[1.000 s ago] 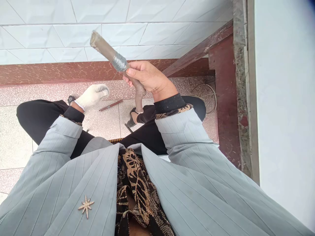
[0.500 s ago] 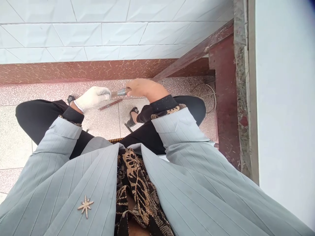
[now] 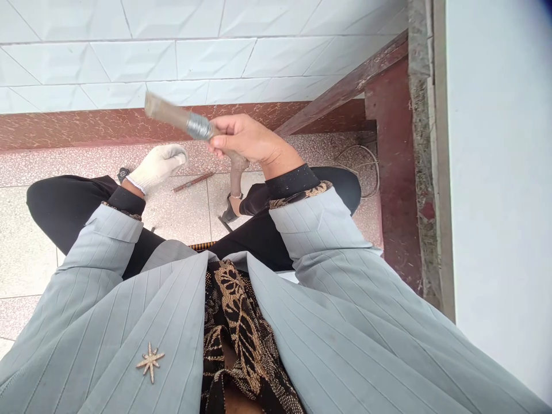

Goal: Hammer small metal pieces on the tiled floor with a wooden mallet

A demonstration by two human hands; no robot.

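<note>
My right hand (image 3: 245, 138), bare, grips a brown, wooden-looking stick (image 3: 166, 112) around its middle. Silvery wire is wound round the stick just beside my fingers. The broad end points up and left, slightly blurred, while a bent lower part shows below my palm. My left hand (image 3: 157, 167) wears a white knitted glove and stays lower on the left, apart from the stick. Its fingers are curled against the thumb; whatever they may hold is hidden. On the floor by the glove lies a thin reddish-brown rod (image 3: 193, 182).
A white tiled wall (image 3: 207, 57) with a red-brown base strip rises in front. A slanting wooden brace (image 3: 340, 92) and a dark red panel (image 3: 397, 172) stand at right, with a loop of cable (image 3: 376, 172) below. My black shoe (image 3: 230, 214) is on the speckled floor.
My right hand has raised and turned the stick, swinging its broad end up, away from the gloved left hand that was at that end. The left hand has barely moved.
</note>
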